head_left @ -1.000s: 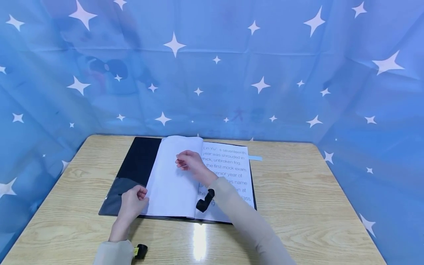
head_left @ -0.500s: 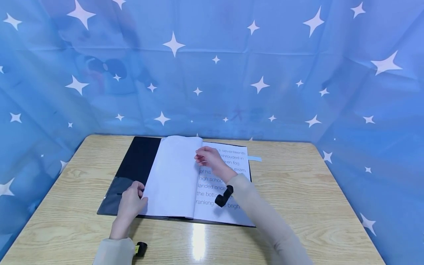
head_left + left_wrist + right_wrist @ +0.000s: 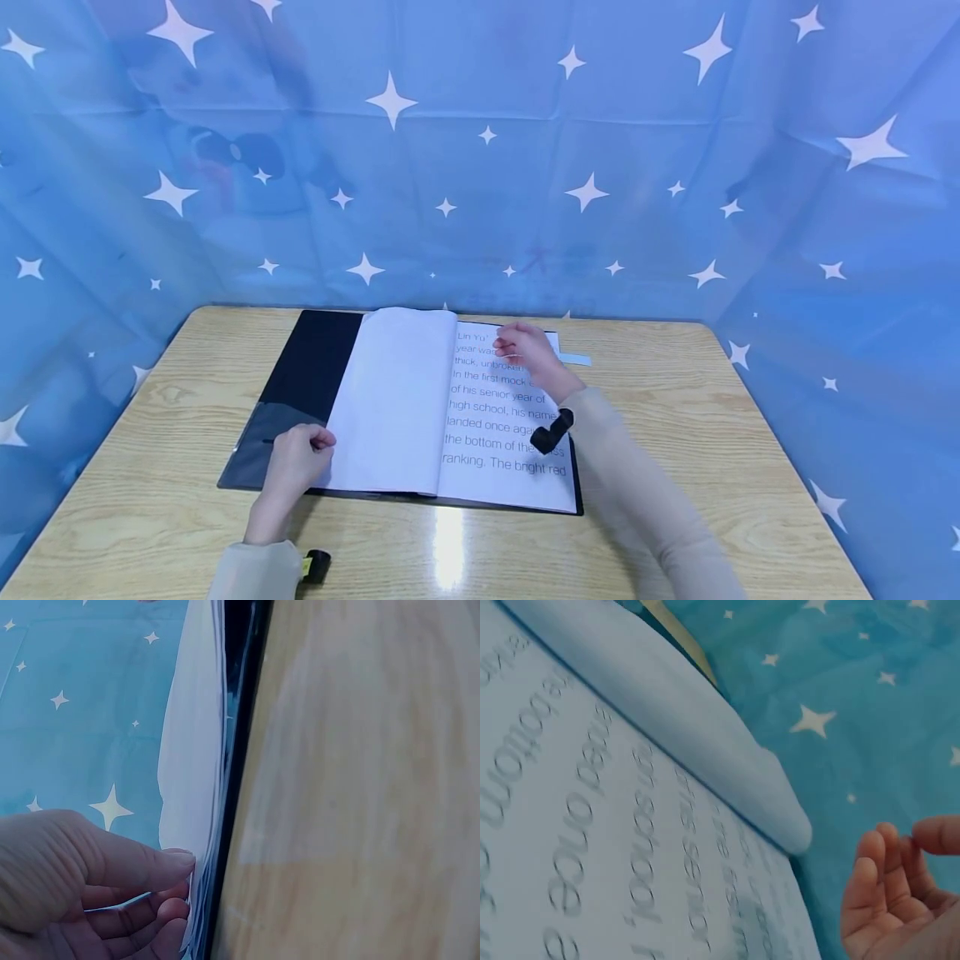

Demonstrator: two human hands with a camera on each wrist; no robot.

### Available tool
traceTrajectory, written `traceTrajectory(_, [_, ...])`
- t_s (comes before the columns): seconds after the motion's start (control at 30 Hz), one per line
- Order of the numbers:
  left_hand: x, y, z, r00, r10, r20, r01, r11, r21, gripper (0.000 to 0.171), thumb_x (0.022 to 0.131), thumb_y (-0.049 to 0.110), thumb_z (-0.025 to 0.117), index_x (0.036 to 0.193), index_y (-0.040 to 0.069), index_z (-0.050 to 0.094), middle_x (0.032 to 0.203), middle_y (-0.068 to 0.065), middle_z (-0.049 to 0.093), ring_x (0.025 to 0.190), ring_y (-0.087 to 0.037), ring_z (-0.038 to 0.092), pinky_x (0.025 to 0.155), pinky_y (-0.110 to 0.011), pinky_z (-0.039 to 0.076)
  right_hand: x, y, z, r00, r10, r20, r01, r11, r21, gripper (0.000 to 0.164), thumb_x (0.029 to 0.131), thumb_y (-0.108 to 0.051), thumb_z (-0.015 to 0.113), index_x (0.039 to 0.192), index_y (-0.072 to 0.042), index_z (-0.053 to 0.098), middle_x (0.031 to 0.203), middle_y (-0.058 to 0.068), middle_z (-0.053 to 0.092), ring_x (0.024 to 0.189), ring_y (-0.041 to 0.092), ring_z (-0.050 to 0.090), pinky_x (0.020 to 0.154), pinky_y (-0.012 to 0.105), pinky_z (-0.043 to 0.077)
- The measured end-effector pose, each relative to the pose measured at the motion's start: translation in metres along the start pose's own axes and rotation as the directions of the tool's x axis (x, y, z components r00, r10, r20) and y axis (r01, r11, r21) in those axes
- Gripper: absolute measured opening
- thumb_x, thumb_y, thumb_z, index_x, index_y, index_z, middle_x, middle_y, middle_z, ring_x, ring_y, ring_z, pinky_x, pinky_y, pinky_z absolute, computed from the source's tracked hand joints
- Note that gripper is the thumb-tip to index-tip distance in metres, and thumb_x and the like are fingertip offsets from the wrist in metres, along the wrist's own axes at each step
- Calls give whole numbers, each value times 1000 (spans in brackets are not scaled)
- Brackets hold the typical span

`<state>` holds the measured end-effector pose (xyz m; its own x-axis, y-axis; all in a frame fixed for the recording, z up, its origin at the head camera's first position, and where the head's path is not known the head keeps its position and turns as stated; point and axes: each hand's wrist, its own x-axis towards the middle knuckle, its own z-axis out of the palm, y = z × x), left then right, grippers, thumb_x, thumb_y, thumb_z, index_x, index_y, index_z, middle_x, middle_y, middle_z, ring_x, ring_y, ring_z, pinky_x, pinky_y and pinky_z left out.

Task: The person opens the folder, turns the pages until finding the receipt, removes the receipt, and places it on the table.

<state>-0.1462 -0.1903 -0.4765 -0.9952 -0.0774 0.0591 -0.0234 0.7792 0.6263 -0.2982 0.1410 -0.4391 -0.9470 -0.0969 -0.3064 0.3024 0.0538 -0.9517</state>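
Note:
A black folder (image 3: 309, 367) lies spread on the table, with a blank white page (image 3: 393, 400) on its left and a page of large printed text (image 3: 487, 425) on its right. At the lower left edge of the blank page, my left hand (image 3: 296, 458) pinches the page edges between thumb and curled fingers; the thumb (image 3: 154, 864) lies over the edge in the left wrist view. My right hand (image 3: 531, 350) hovers over the top of the printed page, fingers loosely bent and nothing visible between them. It covers some of the upper lines.
A light blue tab (image 3: 576, 359) sticks out from the folder's right side. The wooden table (image 3: 675, 458) extends to both sides and in front. Behind it hangs a blue curtain (image 3: 465, 233) with white stars.
My right hand has moved rightward from above the blank page to the top of the printed page. The left hand stays at the page edge, its fingertips drawn closer together.

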Motion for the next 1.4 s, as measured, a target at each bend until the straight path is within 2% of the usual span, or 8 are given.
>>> traceTrajectory(0.13, [0, 0, 0, 1000, -14, 0, 14, 1000, -7, 4, 72, -4, 67, 75, -6, 65, 68, -7, 60, 66, -21, 54, 61, -35, 44, 3, 1, -19, 999, 6, -41, -6, 1000, -7, 40, 94, -16, 51, 126, 7, 45, 82, 1, 59, 70, 10, 58, 69, 23, 46])
traceTrajectory(0.37, [-1, 1, 0, 1000, -22, 4, 22, 1000, -18, 5, 72, -4, 66, 76, -6, 65, 69, -8, 60, 66, -21, 54, 61, -34, 44, 9, 6, -46, 991, 19, -135, -27, 998, -56, 38, 94, -17, 52, 125, 6, 49, 84, 0, 60, 73, 11, 59, 67, 22, 47])
traceTrajectory(0.67, [-2, -2, 0, 1000, -21, 6, 21, 1000, -21, 4, 73, -4, 65, 78, -5, 66, 72, -9, 60, 67, -21, 53, 61, -33, 43, 17, 10, -73, 970, 18, -244, -62, 983, -174, 39, 93, -21, 53, 128, -2, 52, 119, 13, 54, 104, 26, 52, 89, 36, 44])
traceTrajectory(1.0, [-4, -3, -1, 998, -37, 40, 38, 999, -18, 10, 73, 0, 69, 82, -2, 66, 77, -9, 57, 69, -21, 50, 62, -32, 41, 21, 15, -92, 975, 24, -221, -81, 964, -253, 44, 96, -24, 47, 135, -4, 45, 135, 16, 45, 122, 32, 43, 100, 44, 35])
traceTrajectory(1.23, [-7, -3, -4, 990, -48, 135, 55, 997, -47, 28, 69, 4, 77, 92, -4, 63, 85, -10, 53, 74, -22, 47, 65, -33, 41, 24, 18, -96, 969, 56, -243, -129, 947, -294, 43, 98, -25, 45, 136, -5, 44, 137, 14, 45, 121, 29, 44, 92, 35, 41])
traceTrajectory(1.4, [-8, -5, -6, 985, -31, 169, 38, 998, -40, 36, 67, 5, 79, 97, -5, 61, 85, -10, 51, 76, -22, 47, 65, -33, 40, 24, 17, -96, 972, 59, -227, -124, 952, -281, 40, 98, -21, 43, 135, -4, 44, 136, 16, 45, 121, 31, 43, 94, 38, 39])
